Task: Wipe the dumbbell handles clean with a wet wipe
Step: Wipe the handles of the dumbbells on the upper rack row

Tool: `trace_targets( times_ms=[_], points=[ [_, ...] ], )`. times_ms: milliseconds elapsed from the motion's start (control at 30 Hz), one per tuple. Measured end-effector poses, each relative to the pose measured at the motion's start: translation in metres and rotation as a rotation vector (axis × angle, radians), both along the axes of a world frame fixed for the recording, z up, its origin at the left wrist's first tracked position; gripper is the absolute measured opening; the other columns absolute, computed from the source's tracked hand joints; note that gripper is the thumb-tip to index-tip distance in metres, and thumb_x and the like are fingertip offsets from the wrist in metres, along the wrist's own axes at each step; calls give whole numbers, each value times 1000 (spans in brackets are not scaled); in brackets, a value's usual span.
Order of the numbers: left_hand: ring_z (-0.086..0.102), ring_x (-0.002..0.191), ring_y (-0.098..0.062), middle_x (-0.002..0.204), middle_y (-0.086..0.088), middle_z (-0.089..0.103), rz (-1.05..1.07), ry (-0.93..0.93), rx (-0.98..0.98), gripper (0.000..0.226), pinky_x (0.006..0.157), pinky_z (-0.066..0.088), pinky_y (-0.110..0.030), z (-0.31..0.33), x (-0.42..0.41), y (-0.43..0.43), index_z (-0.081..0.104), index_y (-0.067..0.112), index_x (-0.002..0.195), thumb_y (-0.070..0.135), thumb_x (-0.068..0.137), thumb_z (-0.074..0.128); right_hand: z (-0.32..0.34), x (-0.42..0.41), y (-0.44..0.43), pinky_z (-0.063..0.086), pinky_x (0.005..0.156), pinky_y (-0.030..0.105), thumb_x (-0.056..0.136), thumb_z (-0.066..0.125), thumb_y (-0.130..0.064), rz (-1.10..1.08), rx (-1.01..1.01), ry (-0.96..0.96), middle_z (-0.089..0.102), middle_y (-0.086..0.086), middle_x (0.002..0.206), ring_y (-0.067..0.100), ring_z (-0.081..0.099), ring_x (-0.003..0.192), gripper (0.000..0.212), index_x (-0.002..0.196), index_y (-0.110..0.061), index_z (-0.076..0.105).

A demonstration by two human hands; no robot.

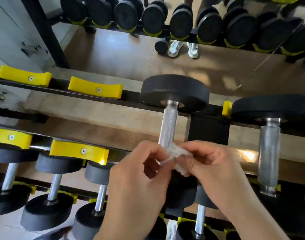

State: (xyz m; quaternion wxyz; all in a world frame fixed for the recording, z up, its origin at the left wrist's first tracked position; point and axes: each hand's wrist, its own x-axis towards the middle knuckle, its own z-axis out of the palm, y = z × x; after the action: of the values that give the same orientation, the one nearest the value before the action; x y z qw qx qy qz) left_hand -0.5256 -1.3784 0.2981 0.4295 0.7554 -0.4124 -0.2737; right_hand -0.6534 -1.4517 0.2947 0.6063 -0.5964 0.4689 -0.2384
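Wet wipe [176,155]: white, crumpled into a small wad, held between both hands just in front of the near end of a knurled handle; a thin strand of it trails down towards the left hand.
Left hand [139,181]: fingers curled inward, thumb and forefinger pinched on the wipe's lower left edge.
Right hand [210,167]: fingers [191,148] bent over the top of the wad, thumb pressing it from below — a closed grip on the wipe.
Dumbbell handle [168,126]: silver, knurled, running from a black round head [175,91] on the far rail down to the hands; whether the wipe touches the steel is hard to judge, since the hands cover that end.
Neighbouring dumbbell [269,153]: to the right, a thicker, duller grey handle between two black heads.
Rack [208,129]: black rails with yellow cradles [95,87], several of them bare on the left.
Lower tier: smaller dumbbells [52,187] with smooth handles, side by side.
Mirror [113,49]: behind the rack — it reflects a row of black dumbbell heads and a pair of white shoes [183,48].
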Motion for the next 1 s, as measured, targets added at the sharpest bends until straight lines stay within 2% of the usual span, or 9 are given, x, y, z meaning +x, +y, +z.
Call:
trace_targets(
  times_ms=[100,167,300,433,533,600,767,900,1000],
  points=[
    [61,69,-1,76,23,65,-17,-45,59,19,60,44,-10,-14,20,-21,60,34,74,27,73,78,-19,18,-26,53,68,16,82,72,-15,-79,-211,140,67,-12,95,3,66,85,21,97,-29,71],
    [61,69,-2,77,20,65,-66,-41,98,18,59,46,-13,-22,32,-36,60,32,74,29,75,77,-30,32,-39,55,72,20,83,72,-16,-137,-401,225,62,-13,100,5,64,88,19,98,-28,68],
    [63,64,-1,69,17,67,-149,65,142,17,57,46,-11,-36,45,-48,65,29,69,21,76,78,-43,35,-40,49,81,11,85,66,-20,-160,-738,348,63,-9,103,1,59,90,19,102,-18,73],
    [66,71,0,74,22,70,-237,128,125,18,68,49,-13,-42,50,-32,73,35,77,17,81,71,-40,23,-24,52,80,16,83,64,-27,13,-725,340,65,-9,101,2,62,89,25,104,-16,73],
    [62,79,0,82,24,67,-244,76,90,7,69,42,-8,-44,47,-12,71,39,79,34,81,67,-36,11,-17,53,72,19,78,67,-22,160,-658,374,65,-14,85,1,63,80,14,89,-20,76],
    [60,84,-2,87,22,66,-233,59,86,15,72,41,-10,-44,44,-2,69,40,85,44,76,57,-34,11,-14,52,69,22,78,68,-18,232,-651,384,64,-14,83,2,62,77,11,85,-21,75],
    [58,71,-4,81,16,64,-190,175,79,17,61,40,-11,-48,37,0,65,43,90,36,76,57,-33,40,-46,49,71,14,84,68,-14,-26,-862,458,66,-3,87,1,57,74,8,90,-13,73],
    [59,70,-12,82,12,64,-209,234,78,28,60,47,-21,-42,42,-5,60,43,96,30,71,60,-29,29,-17,53,73,21,83,61,-22,206,-745,471,66,-11,89,2,61,79,16,92,-19,74],
    [61,75,-12,83,16,64,-217,198,82,29,64,49,-26,-42,40,-9,60,45,97,30,72,60,-35,33,-31,50,74,13,84,68,-17,127,-834,464,65,-8,91,2,58,80,11,93,-16,74]
  ],
)
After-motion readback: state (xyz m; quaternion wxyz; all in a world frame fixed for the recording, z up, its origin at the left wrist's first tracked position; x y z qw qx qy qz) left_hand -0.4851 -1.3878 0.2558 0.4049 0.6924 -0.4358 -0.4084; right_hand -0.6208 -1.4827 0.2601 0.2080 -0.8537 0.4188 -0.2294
